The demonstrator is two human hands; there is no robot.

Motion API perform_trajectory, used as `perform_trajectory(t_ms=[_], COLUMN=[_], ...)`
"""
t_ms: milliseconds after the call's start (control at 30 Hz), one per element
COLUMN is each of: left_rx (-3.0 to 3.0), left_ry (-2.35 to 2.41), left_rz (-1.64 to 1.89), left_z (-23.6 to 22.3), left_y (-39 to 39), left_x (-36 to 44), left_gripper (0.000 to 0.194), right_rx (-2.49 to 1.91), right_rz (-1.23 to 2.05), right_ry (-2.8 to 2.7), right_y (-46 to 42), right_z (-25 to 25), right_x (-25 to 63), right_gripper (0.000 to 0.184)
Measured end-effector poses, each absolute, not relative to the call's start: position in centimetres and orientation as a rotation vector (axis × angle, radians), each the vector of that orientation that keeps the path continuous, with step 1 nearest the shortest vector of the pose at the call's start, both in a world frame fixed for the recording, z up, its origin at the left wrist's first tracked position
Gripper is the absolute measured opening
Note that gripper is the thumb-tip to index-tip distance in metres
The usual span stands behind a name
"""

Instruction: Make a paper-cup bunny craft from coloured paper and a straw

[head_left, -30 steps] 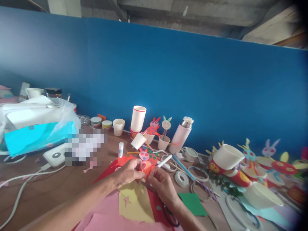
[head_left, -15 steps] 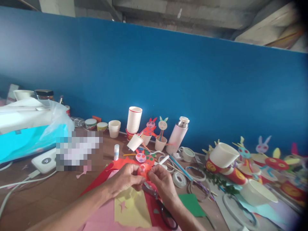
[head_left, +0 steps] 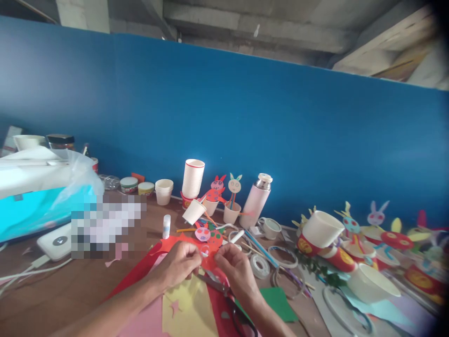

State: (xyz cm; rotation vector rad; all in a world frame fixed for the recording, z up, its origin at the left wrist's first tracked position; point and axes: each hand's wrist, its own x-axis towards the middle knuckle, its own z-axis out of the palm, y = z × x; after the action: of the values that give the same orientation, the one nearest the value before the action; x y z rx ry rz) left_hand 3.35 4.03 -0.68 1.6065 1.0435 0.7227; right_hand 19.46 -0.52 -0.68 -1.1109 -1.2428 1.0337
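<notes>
Between my two hands is a small orange-red paper piece (head_left: pixel 211 263), with a pale bit beside the left fingertips. My left hand (head_left: pixel 179 263) is closed in a pinch at its left edge. Thumb and fingertips of my right hand (head_left: pixel 234 264) pinch its right side. The fingers partly hide the paper's outline. Dark-handled scissors (head_left: pixel 227 291) lie under my right wrist on the paper sheets. Below my hands is a yellow paper sheet (head_left: pixel 189 306) with a pink star-shaped scrap (head_left: pixel 175 308). A spotted paper figure with a pink face (head_left: pixel 202 233) lies just beyond my fingers.
A glue stick (head_left: pixel 166 226) stands left of the figure. Stacked paper cups (head_left: pixel 193 179) and a pink thermos (head_left: pixel 257 199) stand near the blue partition (head_left: pixel 245 112). At right are a tape roll (head_left: pixel 260 266), green paper (head_left: pixel 278 303) and several cup figures. A power bank (head_left: pixel 55 241) lies left.
The view has shifted, so the table's things sit further left. My hands have shifted slightly around the orange-red paper, which shows less between them. More of the scissors is visible.
</notes>
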Motion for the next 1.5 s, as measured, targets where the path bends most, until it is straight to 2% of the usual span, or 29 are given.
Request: perform_trajectory(t_ms=[333,700,1000,1167,1367,1500], left_rx=[1.566,1.447,1.443,1.46,1.438,1.449], left_ry=[0.94,0.867,0.862,0.903,1.001,1.032], left_rz=[0.733,0.719,0.733,0.776,0.796,0.801], left_z=[1.0,1.4,1.0,0.8,1.0,1.2], left_y=[3.2,2.9,2.9,3.0,3.0,2.9], left_x=[3.5,3.6,3.5,3.6,3.6,3.5], left_gripper=[0.027,0.026,0.022,0.021,0.02,0.019], right_rx=[-1.161,-1.174,-1.229,-1.118,-0.914,-0.868], right_rz=[1.151,1.067,1.03,1.11,1.253,1.386], right_ry=[-1.152,-1.15,-1.136,-1.044,-0.852,-0.749], right_y=[-1.4,-1.8,-2.2,-2.3,-1.7,-1.4], right_z=[0.2,0.7,1.0,0.9,-0.5,-1.5], right_x=[18.4,18.2,17.8,17.6,17.9,18.0], right_gripper=[0.026,0.016,0.014,0.015,0.028,0.023])
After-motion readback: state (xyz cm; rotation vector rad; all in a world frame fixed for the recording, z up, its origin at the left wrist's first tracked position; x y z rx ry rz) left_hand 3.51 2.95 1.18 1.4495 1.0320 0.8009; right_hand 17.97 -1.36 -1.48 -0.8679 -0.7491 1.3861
